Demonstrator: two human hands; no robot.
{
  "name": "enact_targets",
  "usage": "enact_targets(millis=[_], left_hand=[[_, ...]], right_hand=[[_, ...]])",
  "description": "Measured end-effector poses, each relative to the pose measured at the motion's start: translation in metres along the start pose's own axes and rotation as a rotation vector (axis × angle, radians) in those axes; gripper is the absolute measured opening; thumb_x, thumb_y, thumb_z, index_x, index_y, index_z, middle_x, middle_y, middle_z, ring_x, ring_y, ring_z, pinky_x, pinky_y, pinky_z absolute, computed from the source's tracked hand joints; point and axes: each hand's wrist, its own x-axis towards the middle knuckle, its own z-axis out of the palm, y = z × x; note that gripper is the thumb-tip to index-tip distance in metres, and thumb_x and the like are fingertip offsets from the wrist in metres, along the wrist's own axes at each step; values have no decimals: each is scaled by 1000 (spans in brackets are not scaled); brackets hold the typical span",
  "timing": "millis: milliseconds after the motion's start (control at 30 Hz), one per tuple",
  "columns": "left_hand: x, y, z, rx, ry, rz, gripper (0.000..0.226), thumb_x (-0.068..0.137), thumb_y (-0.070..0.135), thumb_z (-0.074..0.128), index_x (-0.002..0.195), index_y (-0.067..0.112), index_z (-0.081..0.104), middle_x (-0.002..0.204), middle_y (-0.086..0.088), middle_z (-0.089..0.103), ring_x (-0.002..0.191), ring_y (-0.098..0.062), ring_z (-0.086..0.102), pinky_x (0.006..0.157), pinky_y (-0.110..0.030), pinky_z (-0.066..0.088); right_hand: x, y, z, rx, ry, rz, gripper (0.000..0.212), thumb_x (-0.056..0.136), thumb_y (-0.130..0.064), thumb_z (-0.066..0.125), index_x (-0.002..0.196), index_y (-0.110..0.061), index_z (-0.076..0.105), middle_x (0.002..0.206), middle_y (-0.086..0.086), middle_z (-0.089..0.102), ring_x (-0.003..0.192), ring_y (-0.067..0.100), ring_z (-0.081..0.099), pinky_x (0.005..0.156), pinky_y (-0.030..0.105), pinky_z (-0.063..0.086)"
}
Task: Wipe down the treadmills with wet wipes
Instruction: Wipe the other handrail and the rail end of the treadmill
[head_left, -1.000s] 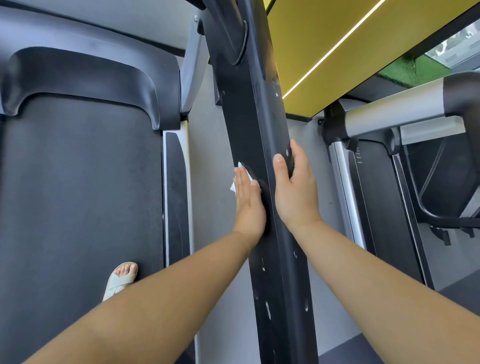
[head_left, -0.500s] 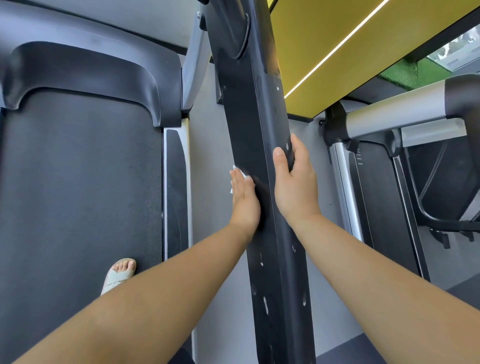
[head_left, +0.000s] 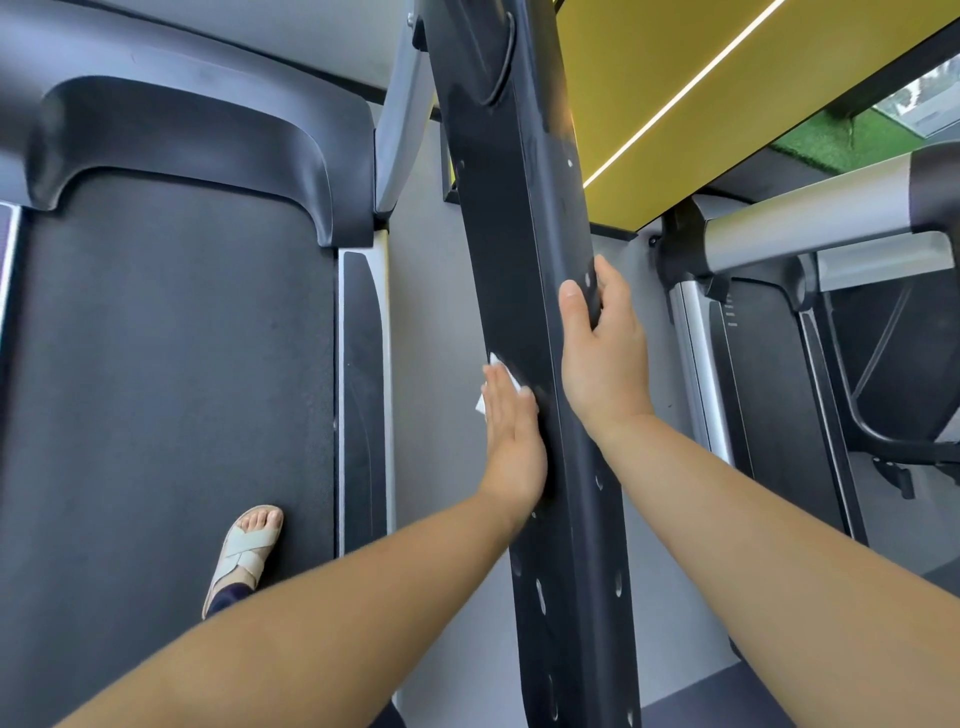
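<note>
A wide black treadmill side rail (head_left: 519, 249) runs from top centre down to the bottom of the view. My left hand (head_left: 511, 436) lies flat with straight fingers against the rail's left face and presses a white wet wipe (head_left: 500, 382) to it; only the wipe's corners show past my fingertips. My right hand (head_left: 602, 358) grips the rail's right edge higher up, thumb on the front face and fingers wrapped behind. The treadmill's dark belt (head_left: 166, 395) fills the left side.
My sandalled foot (head_left: 244, 551) stands on the belt near its right edge. A second treadmill (head_left: 763, 384) with a silver and black handrail (head_left: 810, 223) stands to the right. Grey floor (head_left: 421, 332) lies between rail and belt. A yellow wall panel (head_left: 675, 67) is ahead.
My left hand has slid the wipe a short way along the rail's left face. My right hand keeps its grip on the rail's edge.
</note>
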Motion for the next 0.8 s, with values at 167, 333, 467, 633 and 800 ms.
enact_targets(millis=[167, 333, 467, 633, 800], left_hand=[[-28, -14, 8, 10, -43, 35, 49, 104, 33, 12, 145, 33, -16, 148, 28, -20, 137, 12, -18, 118, -26, -8], [3, 11, 2, 63, -17, 170, 50, 105, 32, 13, 147, 30, -14, 147, 28, -19, 137, 11, -17, 117, -23, -8], [-10, -1, 4, 111, -51, 269, 49, 104, 32, 13, 143, 32, -16, 147, 30, -22, 136, 14, -19, 114, -15, -10], [-35, -15, 7, 176, -110, 303, 50, 98, 37, 12, 138, 35, -19, 142, 34, -25, 133, 16, -23, 108, -6, -12], [-4, 9, 2, 210, -49, 370, 52, 99, 36, 12, 143, 29, -16, 146, 28, -22, 136, 12, -21, 110, -9, -12]], right_hand=[[-1, 0, 0, 0, -2, 6, 51, 99, -41, 40, 147, -24, 31, 147, -9, 41, 133, 9, 38, 105, 23, 31], [0, 0, 0, 0, -1, 11, 51, 100, -41, 39, 147, -25, 31, 148, -9, 40, 134, 8, 37, 102, 19, 28], [0, 0, 0, -6, -3, 10, 51, 100, -41, 39, 147, -25, 30, 148, -9, 39, 134, 8, 36, 98, 17, 26], [0, 0, -1, 0, -5, 13, 51, 100, -41, 39, 147, -24, 31, 148, -9, 39, 134, 9, 36, 97, 16, 25], [0, 1, 0, 3, 8, 16, 51, 99, -41, 41, 146, -25, 32, 147, -10, 40, 134, 7, 37, 96, 14, 25]])
